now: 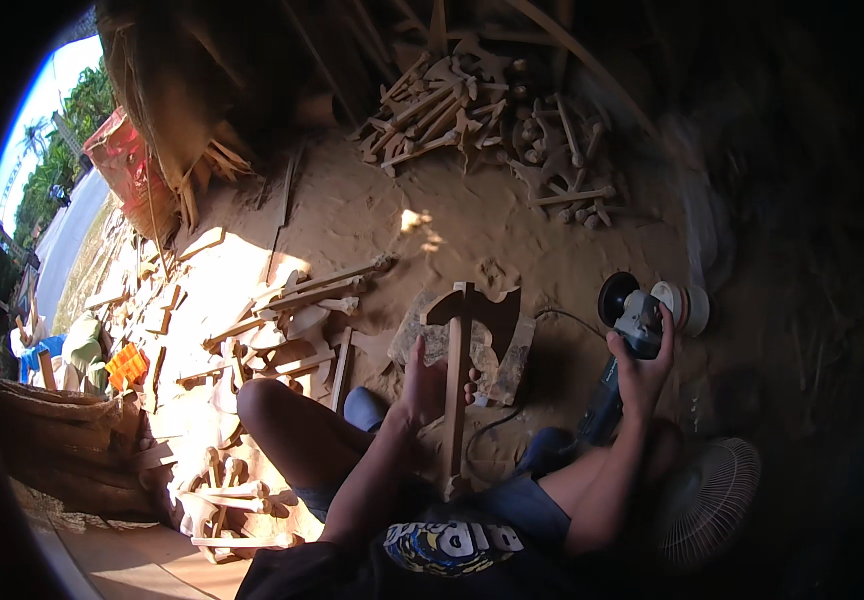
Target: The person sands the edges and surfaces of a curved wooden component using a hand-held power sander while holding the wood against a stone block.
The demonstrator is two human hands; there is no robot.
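My left hand (pixel 426 388) is closed round the handle of a wooden axe (pixel 459 375), its thumb up on the near side and fingertips showing past the far side. The axe stands head-up in front of me, with a darker, curved blade-shaped head (pixel 492 318) at the top. In my right hand (pixel 644 372) is an angle grinder (pixel 638 322), held around its head end with a dark round disc facing left. The grinder's body slopes down toward my right leg. Whether the disc is spinning cannot be told.
Behind the axe lies a rough block (pixel 514 372). More wooden axes (pixel 302 300) lie in sun at left, others by my left leg (pixel 230 500). A large pile of wooden pieces (pixel 442 110) sits farther back. A round fan (pixel 714 502) stands at lower right. A cord (pixel 492 425) crosses the sandy ground.
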